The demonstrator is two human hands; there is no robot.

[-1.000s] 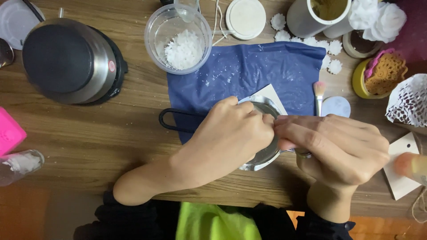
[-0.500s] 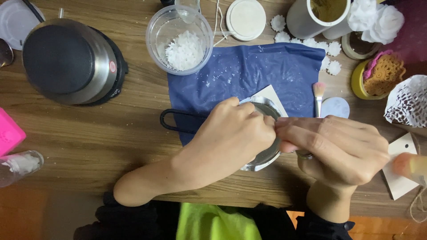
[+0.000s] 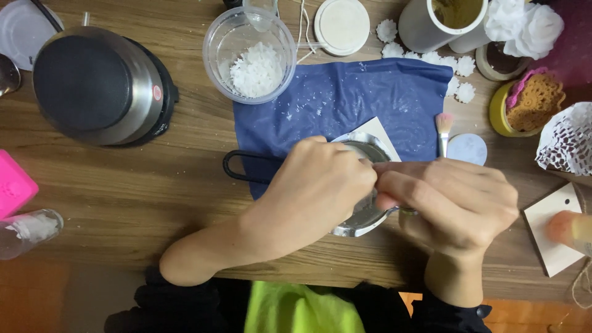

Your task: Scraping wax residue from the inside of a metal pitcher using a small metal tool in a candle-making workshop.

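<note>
A small metal pot (image 3: 364, 223) with a black looped handle (image 3: 243, 168) stands on a blue mat (image 3: 364, 102) near the table's front edge. My left hand (image 3: 314, 188) lies over the pot, fingers curled at its rim. My right hand (image 3: 453, 203) meets it from the right, fingertips pinched together over the pot. What the fingers pinch is hidden. A white card corner (image 3: 377, 131) shows under the pot.
A clear cup of white flakes (image 3: 256, 58) and a steel hot plate (image 3: 98, 86) stand at the back left. A small brush (image 3: 444, 129), round lids, white flower shapes, a yellow dish (image 3: 502, 114) and a white card (image 3: 555, 228) lie to the right. A pink block (image 3: 13, 185) sits far left.
Both hands stay over the pot; the fingertips have shifted only slightly. Nothing else has moved.
</note>
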